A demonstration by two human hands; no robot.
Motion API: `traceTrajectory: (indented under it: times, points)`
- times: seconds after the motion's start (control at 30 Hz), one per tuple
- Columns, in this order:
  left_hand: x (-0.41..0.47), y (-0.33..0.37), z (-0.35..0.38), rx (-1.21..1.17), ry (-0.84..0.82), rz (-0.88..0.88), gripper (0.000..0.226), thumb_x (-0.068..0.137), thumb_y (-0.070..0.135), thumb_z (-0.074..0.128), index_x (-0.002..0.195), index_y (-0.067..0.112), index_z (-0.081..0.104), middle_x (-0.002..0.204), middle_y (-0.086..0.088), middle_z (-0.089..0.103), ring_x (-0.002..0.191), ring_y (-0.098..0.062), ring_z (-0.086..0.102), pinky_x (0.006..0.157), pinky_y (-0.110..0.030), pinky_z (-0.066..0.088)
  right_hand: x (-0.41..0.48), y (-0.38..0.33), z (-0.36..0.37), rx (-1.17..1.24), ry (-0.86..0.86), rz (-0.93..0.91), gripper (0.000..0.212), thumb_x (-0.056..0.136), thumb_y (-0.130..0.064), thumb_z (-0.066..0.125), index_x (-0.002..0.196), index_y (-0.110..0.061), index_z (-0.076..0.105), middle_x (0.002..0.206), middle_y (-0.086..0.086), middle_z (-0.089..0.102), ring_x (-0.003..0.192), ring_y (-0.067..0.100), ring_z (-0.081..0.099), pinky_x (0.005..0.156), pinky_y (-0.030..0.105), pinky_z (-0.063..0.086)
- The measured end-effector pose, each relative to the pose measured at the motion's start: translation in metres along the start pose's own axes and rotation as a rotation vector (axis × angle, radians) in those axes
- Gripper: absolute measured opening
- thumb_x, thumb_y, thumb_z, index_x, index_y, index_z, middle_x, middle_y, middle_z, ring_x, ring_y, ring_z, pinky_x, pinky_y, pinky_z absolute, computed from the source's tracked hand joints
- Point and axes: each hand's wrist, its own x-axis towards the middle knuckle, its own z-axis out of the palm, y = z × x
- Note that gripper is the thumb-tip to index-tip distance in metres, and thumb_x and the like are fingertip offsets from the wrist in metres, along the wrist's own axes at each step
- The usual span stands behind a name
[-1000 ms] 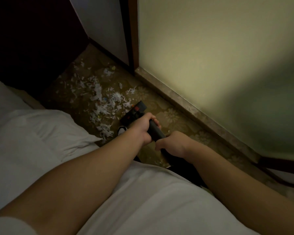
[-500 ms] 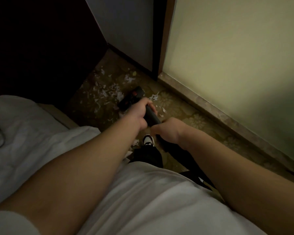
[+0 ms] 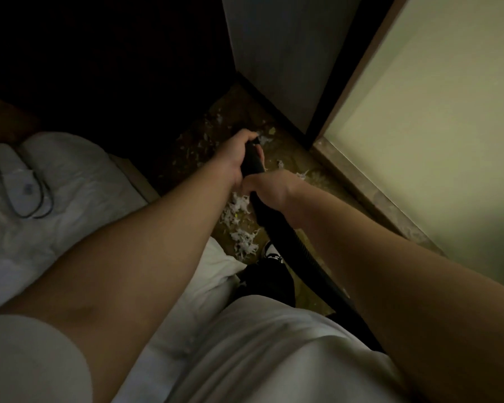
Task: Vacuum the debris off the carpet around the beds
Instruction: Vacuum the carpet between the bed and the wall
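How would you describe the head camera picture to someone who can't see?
The left hand and, behind it, the right hand grip a black vacuum wand above white scraps on carpet between a white bed and a pale wall.

We are in a dim bedroom, likely a hotel room: a bed (image 3: 70, 181) with white linen, patterned carpet (image 3: 309, 181), a pale wall (image 3: 434, 112) with baseboard (image 3: 370, 193).
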Motion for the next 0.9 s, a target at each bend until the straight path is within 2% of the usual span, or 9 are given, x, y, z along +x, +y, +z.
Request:
traceTrajectory:
  times: [0.1, 0.17, 0.3, 0.43, 0.53, 0.63, 0.77, 0.87, 0.9]
  points:
    - [0.001, -0.017, -0.008, 0.025, 0.022, -0.045, 0.024, 0.09, 0.028, 0.068, 0.097, 0.009, 0.055, 0.063, -0.001, 0.056, 0.046, -0.014, 0.057, 0.051, -0.024, 0.05, -0.005, 0.018, -0.001, -0.02, -0.006, 0.036, 0.019, 0.081, -0.017, 0.071, 0.089, 0.0, 0.071, 0.08, 0.017, 0.07, 0.066, 0.03, 0.067, 0.062, 0.037, 0.054]
    - [-0.002, -0.032, -0.01, 0.033, 0.022, -0.063, 0.023, 0.09, 0.027, 0.068, 0.094, 0.009, 0.054, 0.065, -0.001, 0.055, 0.048, -0.015, 0.057, 0.05, -0.025, 0.051, -0.01, 0.032, -0.004, -0.024, -0.015, 0.057, 0.019, 0.081, -0.017, 0.071, 0.089, 0.001, 0.071, 0.079, 0.019, 0.07, 0.066, 0.03, 0.066, 0.061, 0.037, 0.054]
    - [-0.013, -0.063, -0.003, 0.106, 0.025, -0.076, 0.027, 0.09, 0.031, 0.067, 0.075, 0.011, 0.055, 0.063, -0.001, 0.056, 0.06, -0.019, 0.054, 0.067, -0.029, 0.047, -0.021, 0.058, -0.017, -0.049, -0.042, 0.07, 0.026, 0.079, -0.022, 0.073, 0.091, 0.0, 0.072, 0.084, 0.02, 0.071, 0.065, 0.03, 0.067, 0.06, 0.036, 0.054]
    - [-0.028, -0.103, 0.016, 0.118, 0.047, -0.091, 0.027, 0.09, 0.029, 0.066, 0.076, 0.01, 0.055, 0.064, -0.004, 0.056, 0.06, -0.02, 0.054, 0.064, -0.03, 0.05, -0.044, 0.089, -0.044, -0.073, -0.059, 0.096, 0.022, 0.084, -0.02, 0.072, 0.092, 0.0, 0.072, 0.08, 0.016, 0.072, 0.065, 0.028, 0.068, 0.063, 0.035, 0.056]
    - [-0.047, -0.14, 0.039, 0.119, 0.023, -0.117, 0.034, 0.094, 0.028, 0.063, 0.068, 0.01, 0.052, 0.051, -0.002, 0.055, 0.059, -0.02, 0.052, 0.076, -0.032, 0.046, -0.068, 0.118, -0.072, -0.089, -0.048, 0.115, 0.017, 0.087, -0.017, 0.07, 0.082, -0.001, 0.071, 0.061, 0.011, 0.069, 0.049, 0.023, 0.066, 0.051, 0.028, 0.053]
    - [-0.064, -0.179, 0.066, 0.121, 0.007, -0.147, 0.035, 0.094, 0.029, 0.063, 0.066, 0.011, 0.05, 0.056, -0.002, 0.054, 0.06, -0.02, 0.052, 0.071, -0.031, 0.049, -0.092, 0.152, -0.104, -0.092, -0.058, 0.136, 0.016, 0.089, -0.016, 0.068, 0.083, -0.002, 0.07, 0.056, 0.007, 0.066, 0.043, 0.019, 0.063, 0.045, 0.023, 0.048]
    - [-0.081, -0.23, 0.103, 0.017, -0.013, -0.194, 0.02, 0.093, 0.022, 0.065, 0.083, 0.011, 0.051, 0.056, 0.0, 0.053, 0.058, -0.016, 0.054, 0.066, -0.033, 0.05, -0.118, 0.192, -0.145, -0.119, -0.027, 0.174, 0.022, 0.08, -0.024, 0.073, 0.087, -0.004, 0.074, 0.07, 0.011, 0.072, 0.057, 0.025, 0.067, 0.057, 0.032, 0.056]
    - [-0.088, -0.268, 0.132, 0.034, -0.033, -0.204, 0.023, 0.093, 0.024, 0.064, 0.08, 0.012, 0.051, 0.055, 0.001, 0.052, 0.058, -0.018, 0.053, 0.064, -0.034, 0.05, -0.135, 0.219, -0.174, -0.159, -0.017, 0.179, 0.046, 0.062, -0.036, 0.074, 0.095, -0.003, 0.077, 0.093, 0.022, 0.078, 0.074, 0.033, 0.073, 0.077, 0.048, 0.063]
    - [-0.089, -0.279, 0.141, 0.03, -0.04, -0.21, 0.024, 0.093, 0.025, 0.064, 0.078, 0.012, 0.05, 0.055, 0.001, 0.052, 0.058, -0.018, 0.053, 0.063, -0.033, 0.05, -0.14, 0.228, -0.183, -0.167, -0.01, 0.178, 0.047, 0.062, -0.036, 0.074, 0.095, -0.003, 0.077, 0.095, 0.024, 0.078, 0.077, 0.036, 0.075, 0.08, 0.05, 0.063]
